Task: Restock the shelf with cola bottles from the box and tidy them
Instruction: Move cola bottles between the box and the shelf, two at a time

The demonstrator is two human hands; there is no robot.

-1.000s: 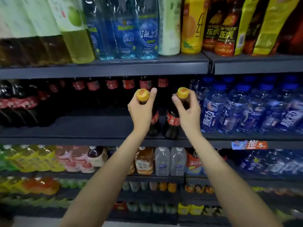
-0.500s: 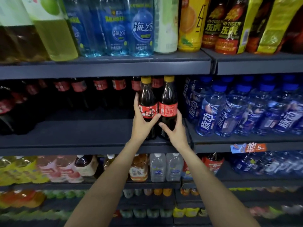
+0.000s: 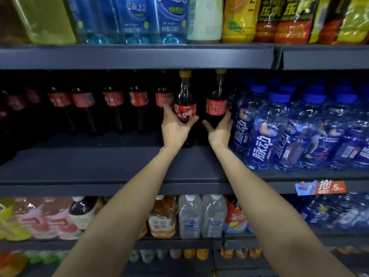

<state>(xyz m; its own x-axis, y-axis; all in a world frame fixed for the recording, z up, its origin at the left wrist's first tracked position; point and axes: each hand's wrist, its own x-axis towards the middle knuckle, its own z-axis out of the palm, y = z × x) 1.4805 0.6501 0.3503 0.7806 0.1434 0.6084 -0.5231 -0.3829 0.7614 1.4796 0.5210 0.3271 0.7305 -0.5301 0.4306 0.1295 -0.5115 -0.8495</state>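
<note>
Two dark cola bottles with yellow caps and red labels stand upright deep on the middle shelf [image 3: 111,166]. My left hand [image 3: 175,129] grips the left cola bottle [image 3: 185,100] round its lower body, thumb and fingers on either side. My right hand [image 3: 219,130] grips the right cola bottle [image 3: 216,96] the same way. Their bases are hidden behind my hands. A row of red-labelled cola bottles [image 3: 111,104] stands at the back of the shelf to the left.
Blue-capped water bottles [image 3: 263,132] crowd the shelf right beside my right hand. The upper shelf's edge [image 3: 139,56] hangs just over the yellow caps. An orange price tag [image 3: 321,187] sits on the shelf front at right. Lower shelves hold mixed drinks.
My hands slid from the bottle caps down to the bodies and have pushed both cola bottles further back on the shelf.
</note>
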